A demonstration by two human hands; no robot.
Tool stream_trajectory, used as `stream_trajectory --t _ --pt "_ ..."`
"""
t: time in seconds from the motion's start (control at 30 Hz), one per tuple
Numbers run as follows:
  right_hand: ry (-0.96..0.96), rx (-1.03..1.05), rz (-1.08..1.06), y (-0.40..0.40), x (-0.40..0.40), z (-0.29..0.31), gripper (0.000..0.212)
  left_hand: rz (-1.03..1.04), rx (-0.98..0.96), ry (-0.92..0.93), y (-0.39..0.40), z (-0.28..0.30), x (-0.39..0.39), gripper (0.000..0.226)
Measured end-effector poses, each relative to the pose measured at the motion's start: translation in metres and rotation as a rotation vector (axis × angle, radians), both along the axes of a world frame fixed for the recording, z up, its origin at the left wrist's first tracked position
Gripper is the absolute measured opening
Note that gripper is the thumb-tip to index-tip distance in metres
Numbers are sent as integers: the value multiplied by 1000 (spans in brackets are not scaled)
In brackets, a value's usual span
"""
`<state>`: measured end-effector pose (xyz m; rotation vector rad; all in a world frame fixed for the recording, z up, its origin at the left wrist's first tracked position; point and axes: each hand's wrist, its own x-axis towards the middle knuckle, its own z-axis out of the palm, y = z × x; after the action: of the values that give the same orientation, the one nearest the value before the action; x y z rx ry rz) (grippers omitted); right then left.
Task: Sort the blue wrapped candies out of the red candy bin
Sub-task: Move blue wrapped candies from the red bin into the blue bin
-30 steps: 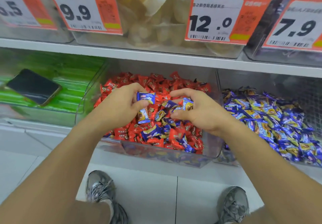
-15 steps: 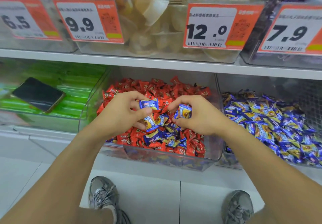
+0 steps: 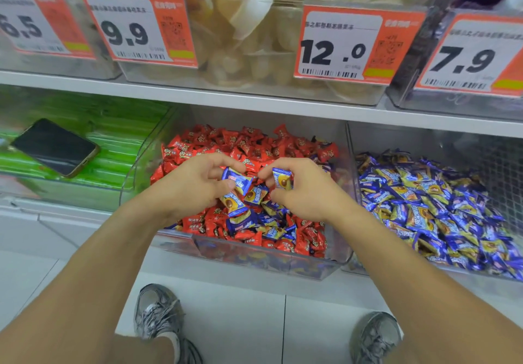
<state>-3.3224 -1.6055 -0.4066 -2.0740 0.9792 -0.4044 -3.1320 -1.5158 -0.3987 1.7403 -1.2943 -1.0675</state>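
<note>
A clear bin (image 3: 268, 264) in the middle of the lower shelf holds red wrapped candies (image 3: 254, 143) with several blue wrapped candies (image 3: 249, 222) mixed in near its front. My left hand (image 3: 189, 188) hovers over the bin and grips blue candies (image 3: 236, 181) between thumb and fingers, with another below in its palm. Just to its right, my right hand (image 3: 305, 191) pinches one blue candy (image 3: 282, 178). The two hands nearly touch above the pile.
To the right stands a bin of blue candies (image 3: 430, 208). A bin of green packets (image 3: 113, 137) on the left has a black phone (image 3: 55, 147) lying on top. Above, the shelf carries price tags and tubs. My shoes (image 3: 158, 312) stand on the white floor.
Both hands have lifted slightly above the pile and drawn closer together. My right hand has raised its blue candy clear of the heap; the left still holds its candies.
</note>
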Motion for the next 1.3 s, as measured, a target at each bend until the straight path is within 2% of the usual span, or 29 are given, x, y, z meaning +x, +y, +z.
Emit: stream_trajectory --t 0.1,0.2,0.27,0.37,0.47,0.53,0.57,0.63,0.77,0.9,1.0,1.07,1.17,1.23,1.3 --pt "132 -128 -5 0 4 -3 23 -44 -8 -104 2 3 -1 23" --pt "122 -183 -18 -3 5 -4 10 -88 -28 -230 5 1 -2 23" --pt "87 -225 -39 -6 2 0 22 -97 -40 -294 7 -1 -2 24" --pt "15 -287 -65 -12 -5 8 33 -77 -91 -273 7 1 -5 24" --pt "4 -209 -44 -21 -11 10 28 -45 -104 -293 5 2 -5 22" --pt "-112 -64 -7 -25 -12 8 10 -46 -102 -312 4 2 -4 21" --pt "-173 6 8 -25 -13 8 7 -57 -104 -314 4 2 -3 22" --pt "-201 70 38 -24 -14 7 18 -80 -100 -327 6 2 -3 23" --pt "14 -24 72 -24 -16 8 26 -154 -79 -364 8 1 -7 25" --pt "208 -138 134 -20 -9 6 18 -176 -19 -486 6 -2 -13 25" --pt "361 -271 252 -12 0 -8 44 -107 -26 -543 4 -1 -15 23" --pt "369 -314 264 -7 8 -19 47 -79 -36 -525 3 -1 -16 19" --pt "326 -395 238 -7 17 -21 30 26 -81 -471 2 1 -19 16" --pt "299 -413 203 -10 16 -15 28 125 -123 -434 2 3 -19 23" --pt "284 -405 155 -14 7 -8 31 146 -140 -509 1 4 -21 37"
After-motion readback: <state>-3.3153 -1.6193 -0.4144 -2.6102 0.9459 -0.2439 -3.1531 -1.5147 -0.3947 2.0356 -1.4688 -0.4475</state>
